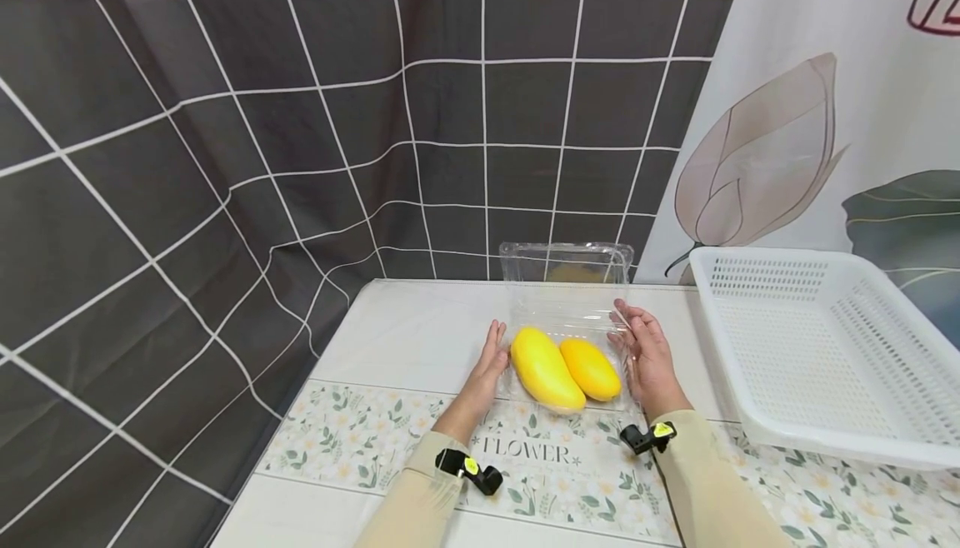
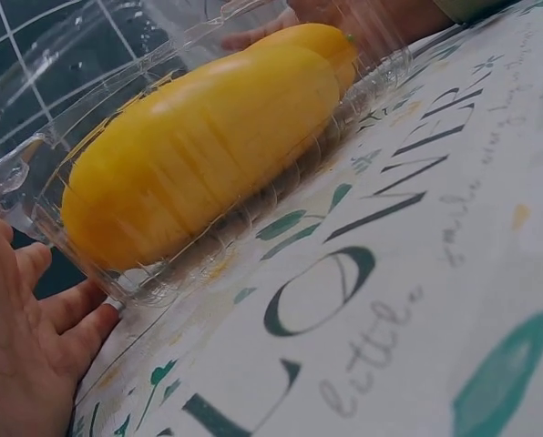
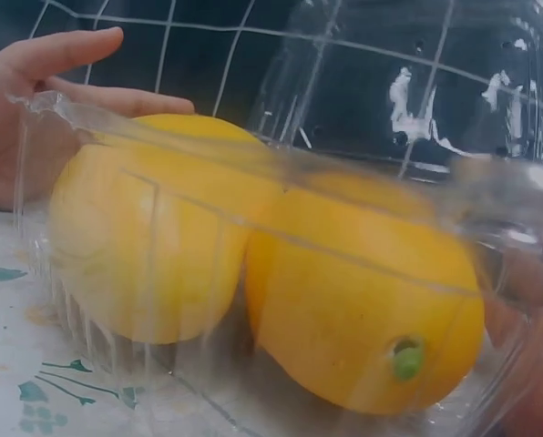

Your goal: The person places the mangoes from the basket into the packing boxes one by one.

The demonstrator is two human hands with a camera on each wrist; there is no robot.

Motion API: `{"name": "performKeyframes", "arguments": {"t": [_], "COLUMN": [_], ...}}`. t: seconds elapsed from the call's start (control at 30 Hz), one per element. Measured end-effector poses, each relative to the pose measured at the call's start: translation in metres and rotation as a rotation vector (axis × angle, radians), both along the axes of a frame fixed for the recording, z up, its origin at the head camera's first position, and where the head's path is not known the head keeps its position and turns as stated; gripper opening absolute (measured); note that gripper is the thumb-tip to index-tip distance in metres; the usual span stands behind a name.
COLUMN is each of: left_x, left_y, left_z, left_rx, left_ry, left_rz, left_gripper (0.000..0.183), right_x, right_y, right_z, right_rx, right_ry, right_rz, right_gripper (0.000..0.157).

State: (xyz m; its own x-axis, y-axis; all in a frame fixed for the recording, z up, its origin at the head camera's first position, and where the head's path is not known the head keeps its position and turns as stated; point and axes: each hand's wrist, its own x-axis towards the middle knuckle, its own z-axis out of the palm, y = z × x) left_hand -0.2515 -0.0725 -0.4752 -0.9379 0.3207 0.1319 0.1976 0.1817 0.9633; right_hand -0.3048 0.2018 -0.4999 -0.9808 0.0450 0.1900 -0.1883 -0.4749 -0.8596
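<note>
Two yellow mangoes lie side by side in a clear plastic clamshell box, the larger mango (image 1: 546, 369) on the left and the smaller mango (image 1: 591, 369) on the right, its green stem end showing in the right wrist view. The box's lid (image 1: 566, 294) stands raised at the back, and its base (image 2: 153, 289) rests on the table. My left hand (image 1: 483, 377) lies along the left side of the box, fingers extended, fingertips right at the lower corner in the left wrist view. My right hand (image 1: 651, 356) grips the box's right edge near the hinge, its fingers curled there.
A white perforated plastic basket (image 1: 806, 348) stands to the right of my right hand. The table (image 1: 420, 331) bears a cloth with a floral band and lettering. A dark grid-patterned curtain (image 1: 450, 115) hangs behind and to the left, a pale printed one at the right.
</note>
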Motion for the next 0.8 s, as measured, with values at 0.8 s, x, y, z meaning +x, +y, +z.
{"name": "performKeyframes", "arguments": {"t": [0.8], "left_x": [-0.001], "left_y": [-0.003], "left_z": [0.007], "left_rx": [0.211], "left_ry": [-0.096], "left_rz": [-0.054], "left_gripper": [0.052], "right_x": [0.018], "right_y": [-0.001], "right_z": [0.003], "right_rx": [0.048], "right_ry": [0.049], "right_rz": [-0.034], "right_gripper": [0.028]}}
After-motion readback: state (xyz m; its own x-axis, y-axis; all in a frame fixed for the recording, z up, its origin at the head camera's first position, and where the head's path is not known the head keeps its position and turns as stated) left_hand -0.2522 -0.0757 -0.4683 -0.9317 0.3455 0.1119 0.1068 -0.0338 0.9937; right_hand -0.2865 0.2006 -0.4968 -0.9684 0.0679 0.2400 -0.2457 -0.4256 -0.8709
